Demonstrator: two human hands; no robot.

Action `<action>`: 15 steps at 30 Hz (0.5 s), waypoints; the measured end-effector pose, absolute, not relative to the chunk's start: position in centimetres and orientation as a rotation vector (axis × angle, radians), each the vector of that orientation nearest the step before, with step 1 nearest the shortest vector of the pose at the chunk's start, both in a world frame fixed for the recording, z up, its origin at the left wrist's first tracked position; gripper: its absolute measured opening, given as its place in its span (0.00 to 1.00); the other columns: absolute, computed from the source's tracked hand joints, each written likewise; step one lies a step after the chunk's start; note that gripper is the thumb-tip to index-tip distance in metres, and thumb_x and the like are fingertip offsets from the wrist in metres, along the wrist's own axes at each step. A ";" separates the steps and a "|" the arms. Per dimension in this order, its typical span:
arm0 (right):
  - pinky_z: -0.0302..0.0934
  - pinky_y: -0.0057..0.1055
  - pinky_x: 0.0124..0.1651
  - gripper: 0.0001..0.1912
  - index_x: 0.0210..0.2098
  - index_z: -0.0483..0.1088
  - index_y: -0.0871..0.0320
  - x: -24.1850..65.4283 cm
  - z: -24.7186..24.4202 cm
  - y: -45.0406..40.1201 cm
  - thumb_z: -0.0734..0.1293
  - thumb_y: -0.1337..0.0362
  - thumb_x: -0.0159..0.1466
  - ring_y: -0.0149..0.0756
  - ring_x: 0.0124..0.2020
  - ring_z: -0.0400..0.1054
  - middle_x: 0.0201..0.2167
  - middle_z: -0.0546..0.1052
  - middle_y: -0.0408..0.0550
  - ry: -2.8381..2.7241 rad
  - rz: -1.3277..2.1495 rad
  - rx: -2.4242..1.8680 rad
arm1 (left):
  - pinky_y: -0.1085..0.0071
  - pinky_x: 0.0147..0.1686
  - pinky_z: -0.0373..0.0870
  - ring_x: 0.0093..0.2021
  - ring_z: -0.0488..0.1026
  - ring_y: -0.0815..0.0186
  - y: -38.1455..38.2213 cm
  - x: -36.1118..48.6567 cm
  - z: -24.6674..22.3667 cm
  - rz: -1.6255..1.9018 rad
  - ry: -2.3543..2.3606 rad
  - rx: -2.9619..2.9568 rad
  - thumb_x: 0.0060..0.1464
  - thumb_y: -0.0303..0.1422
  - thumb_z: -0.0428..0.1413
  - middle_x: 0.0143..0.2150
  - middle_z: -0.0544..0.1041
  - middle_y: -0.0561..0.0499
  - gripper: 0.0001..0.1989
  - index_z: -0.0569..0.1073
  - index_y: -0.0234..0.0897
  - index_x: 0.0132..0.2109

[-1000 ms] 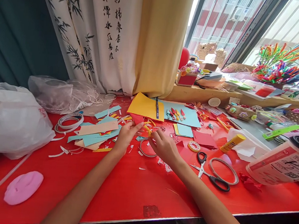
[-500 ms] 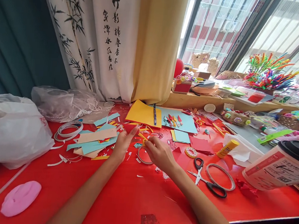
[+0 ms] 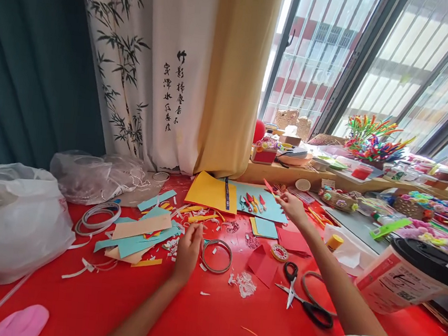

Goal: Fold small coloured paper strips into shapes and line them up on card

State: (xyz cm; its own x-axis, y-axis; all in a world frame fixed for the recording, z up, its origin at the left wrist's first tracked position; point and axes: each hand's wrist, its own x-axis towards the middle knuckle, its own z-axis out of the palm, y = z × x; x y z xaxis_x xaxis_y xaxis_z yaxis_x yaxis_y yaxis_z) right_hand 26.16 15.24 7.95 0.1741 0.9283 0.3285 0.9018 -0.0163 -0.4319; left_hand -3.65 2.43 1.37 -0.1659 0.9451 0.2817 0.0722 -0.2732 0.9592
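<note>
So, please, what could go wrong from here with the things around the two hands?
The small red piece seems pinched near its end by the right hand, so it might slip or bend. The scissors lie open near the right forearm; a careless move of that arm could brush against them. The cup also looks close to the forearm, so an elbow might knock it over.

Pink lump (image 3: 23,323) partly beyond view

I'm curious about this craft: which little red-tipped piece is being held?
The red-tipped piece pinched by the right hand; the other red-tipped pieces lie grouped, untouched, on the large blue sheet.
</note>
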 end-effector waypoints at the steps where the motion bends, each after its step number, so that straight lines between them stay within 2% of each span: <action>1: 0.56 0.26 0.26 0.09 0.31 0.68 0.62 27.0 7.6 16.1 0.60 0.62 0.60 0.31 0.21 0.67 0.26 0.73 0.50 -1.703 0.099 -1.957 | 0.75 0.21 0.53 0.19 0.55 0.72 2.4 -3.6 1.1 1.495 1.236 1.390 0.55 0.45 0.44 0.19 0.57 0.58 0.15 0.65 0.39 0.33; 4: 0.56 0.26 0.25 0.10 0.29 0.68 0.63 28.1 5.7 17.8 0.61 0.62 0.59 0.31 0.17 0.66 0.20 0.73 0.49 -1.662 0.183 -2.070 | 0.75 0.20 0.49 0.18 0.52 0.71 2.7 -3.6 0.7 1.414 1.251 1.428 0.55 0.46 0.44 0.18 0.54 0.59 0.15 0.65 0.39 0.34; 9: 0.57 0.27 0.26 0.13 0.23 0.70 0.63 28.3 3.6 19.6 0.64 0.59 0.56 0.34 0.19 0.67 0.17 0.73 0.51 -1.666 0.274 -2.133 | 0.75 0.19 0.47 0.18 0.50 0.72 3.1 -3.7 0.9 1.350 1.270 1.423 0.54 0.46 0.44 0.17 0.52 0.59 0.16 0.65 0.38 0.34; 11: 0.57 0.28 0.28 0.15 0.26 0.71 0.64 29.3 3.9 20.2 0.63 0.56 0.57 0.36 0.22 0.69 0.21 0.74 0.54 -1.639 0.240 -2.132 | 0.75 0.19 0.47 0.18 0.50 0.72 3.2 -3.7 0.8 1.346 1.269 1.422 0.54 0.46 0.44 0.17 0.52 0.59 0.16 0.65 0.38 0.34; 15: 0.58 0.33 0.34 0.18 0.44 0.67 0.66 33.0 5.0 20.4 0.56 0.60 0.62 0.41 0.33 0.69 0.36 0.74 0.64 -1.519 0.060 -2.108 | 0.75 0.19 0.46 0.18 0.49 0.72 3.3 -3.7 0.5 1.342 1.288 1.441 0.55 0.46 0.43 0.17 0.52 0.59 0.15 0.64 0.38 0.34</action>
State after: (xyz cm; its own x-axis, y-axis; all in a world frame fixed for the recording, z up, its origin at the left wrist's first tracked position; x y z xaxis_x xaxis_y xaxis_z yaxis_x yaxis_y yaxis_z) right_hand 32.99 20.41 5.02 0.3652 0.8917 0.2674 0.8680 -0.2224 -0.4439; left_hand -3.70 3.34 0.49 -0.0656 0.9762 0.2067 0.1668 -0.1935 0.9668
